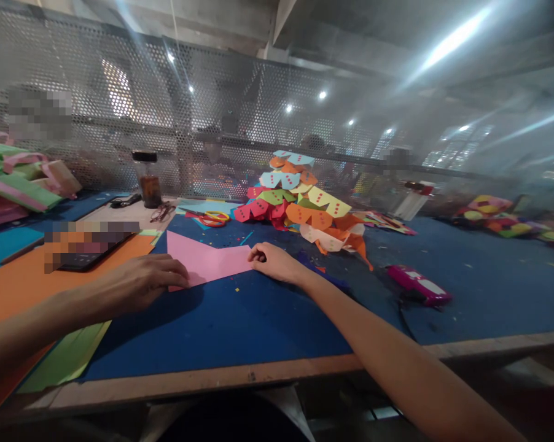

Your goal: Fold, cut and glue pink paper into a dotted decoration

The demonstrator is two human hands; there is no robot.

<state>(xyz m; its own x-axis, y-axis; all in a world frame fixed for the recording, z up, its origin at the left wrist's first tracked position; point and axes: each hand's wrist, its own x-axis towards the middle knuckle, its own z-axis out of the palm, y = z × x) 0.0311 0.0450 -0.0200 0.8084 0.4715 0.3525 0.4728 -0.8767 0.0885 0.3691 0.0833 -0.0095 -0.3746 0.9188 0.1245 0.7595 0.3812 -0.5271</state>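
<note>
A pink sheet of paper (212,263) lies on the blue table top (222,331), with a crease near its middle and its right part narrower than the left. My left hand (150,279) rests on the paper's left end, palm down, fingers stretched out over its lower edge. At the paper's right end, my right hand (274,263) has its thumb and forefinger pinched on the edge, the other fingers curled.
Orange sheets (10,291) and a dark phone-like device (93,248) lie left. Behind are a lidded jar (150,184), orange-handled scissors (215,218) and a pile of cut paper shapes (304,205). A magenta object (419,286) lies right; a mesh screen (240,116) stands behind.
</note>
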